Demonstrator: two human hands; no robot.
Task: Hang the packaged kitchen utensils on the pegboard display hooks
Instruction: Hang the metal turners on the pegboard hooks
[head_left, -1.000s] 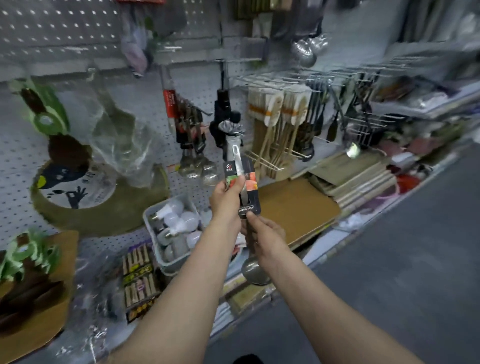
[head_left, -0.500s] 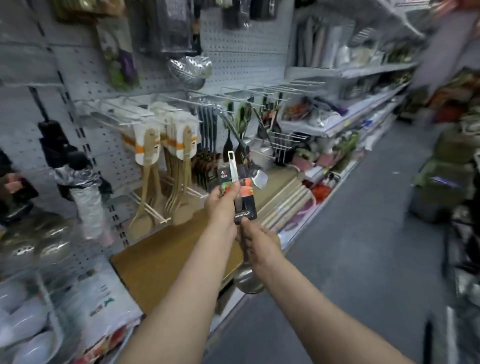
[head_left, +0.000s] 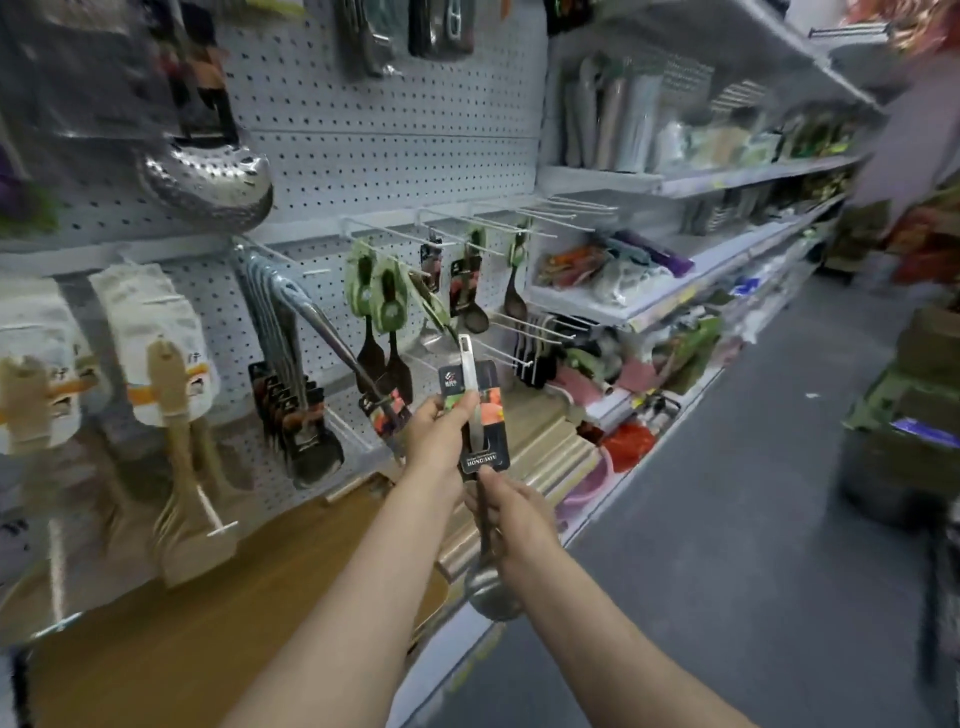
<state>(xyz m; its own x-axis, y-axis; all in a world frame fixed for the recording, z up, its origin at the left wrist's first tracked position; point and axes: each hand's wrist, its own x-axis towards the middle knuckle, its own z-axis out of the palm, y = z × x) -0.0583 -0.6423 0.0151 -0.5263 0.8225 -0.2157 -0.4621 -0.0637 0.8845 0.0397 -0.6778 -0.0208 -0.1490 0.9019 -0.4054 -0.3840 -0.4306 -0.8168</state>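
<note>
The right hand (head_left: 511, 514) has its grip closed around the handle of a packaged ladle (head_left: 480, 441), bowl hanging below. Just above, the left hand (head_left: 441, 431) pinches the ladle's card (head_left: 488, 410). Beyond them, the pegboard (head_left: 389, 150) carries hooks (head_left: 519, 327) and hanging spoons (head_left: 467, 296).

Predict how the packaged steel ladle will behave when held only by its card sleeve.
The ladle looks rigid steel, so it probably won't flex. Its bowl hangs lowest, so it would likely swing. The glossy card sleeve, pinched by the left hand, may slip.
</note>
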